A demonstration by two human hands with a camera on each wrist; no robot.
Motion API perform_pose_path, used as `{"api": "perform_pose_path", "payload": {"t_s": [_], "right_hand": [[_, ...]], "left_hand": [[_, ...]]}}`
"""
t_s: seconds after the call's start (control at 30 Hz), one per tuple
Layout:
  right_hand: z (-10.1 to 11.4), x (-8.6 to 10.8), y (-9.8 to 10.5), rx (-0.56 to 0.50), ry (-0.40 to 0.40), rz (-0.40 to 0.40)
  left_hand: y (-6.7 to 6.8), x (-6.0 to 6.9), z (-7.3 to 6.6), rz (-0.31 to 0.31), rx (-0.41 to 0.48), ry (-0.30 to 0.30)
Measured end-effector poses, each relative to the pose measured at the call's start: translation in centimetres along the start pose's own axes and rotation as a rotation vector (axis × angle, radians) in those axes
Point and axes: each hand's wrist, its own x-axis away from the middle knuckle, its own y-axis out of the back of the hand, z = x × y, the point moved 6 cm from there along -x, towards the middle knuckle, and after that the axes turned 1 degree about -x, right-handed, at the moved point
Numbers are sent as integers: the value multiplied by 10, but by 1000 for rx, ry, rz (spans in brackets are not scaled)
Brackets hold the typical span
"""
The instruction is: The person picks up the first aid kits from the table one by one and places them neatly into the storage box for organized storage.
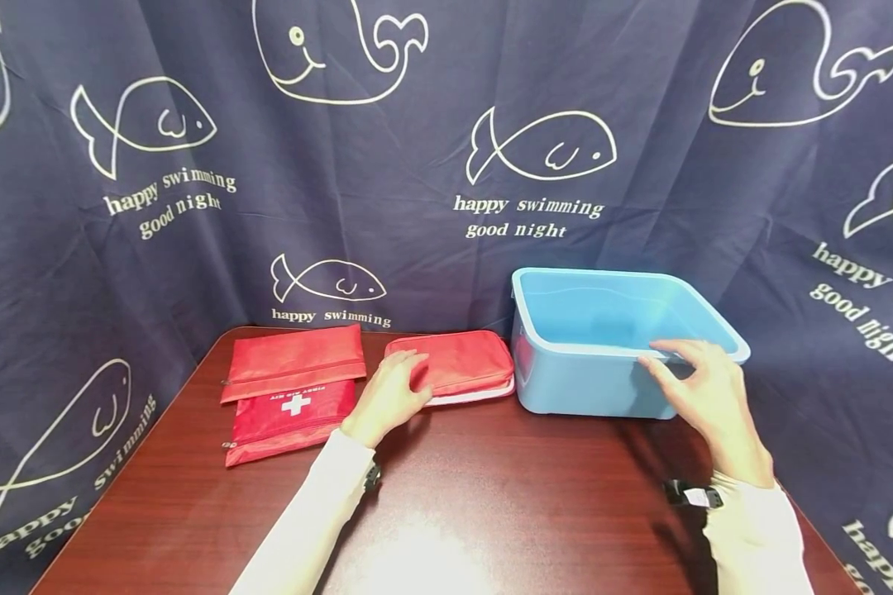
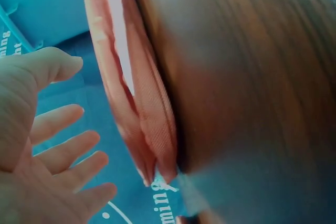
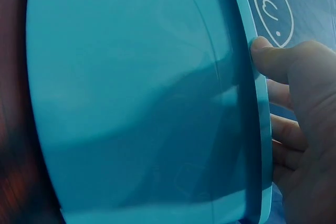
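My left hand [image 1: 393, 395] hovers over the left end of a red zippered pouch [image 1: 470, 362], fingers spread and slightly bent. In the left wrist view, a gap shows between that hand [image 2: 47, 129] and the pouch [image 2: 152, 108], which looks layered with a white strip along its side. At the right, my right hand [image 1: 707, 397] holds the near rim of a light blue plastic bin [image 1: 595, 384]. The right wrist view shows the thumb on the rim [image 3: 257, 87] and the other fingers partly hidden behind it.
Two flat red pouches overlap at the table's left; the lower, a first aid kit pouch [image 1: 295, 417], bears a white cross, and another pouch [image 1: 298, 355] covers its top. A dark blue curtain [image 1: 432, 165] hangs behind the brown wooden table [image 1: 491, 479].
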Motion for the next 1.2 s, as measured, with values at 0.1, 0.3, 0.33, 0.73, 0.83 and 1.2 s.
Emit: {"api": "perform_pose_path", "payload": {"t_s": [0.1, 0.3, 0.33, 0.73, 0.83, 1.2], "right_hand": [[-2, 1, 0, -2, -2, 4], [-2, 5, -1, -5, -4, 8], [-2, 5, -1, -5, -4, 10], [-1, 1, 0, 5, 7, 1], [-2, 0, 0, -3, 11, -3], [-2, 1, -1, 5, 6, 1]], "left_hand": [[-5, 0, 1, 28, -3, -8], [-15, 2, 9, 109, -16, 39], [-16, 3, 10, 118, -16, 49], [-18, 2, 12, 196, -16, 43], [-17, 2, 12, 203, -27, 49], [-13, 3, 7, 191, -49, 69]]}}
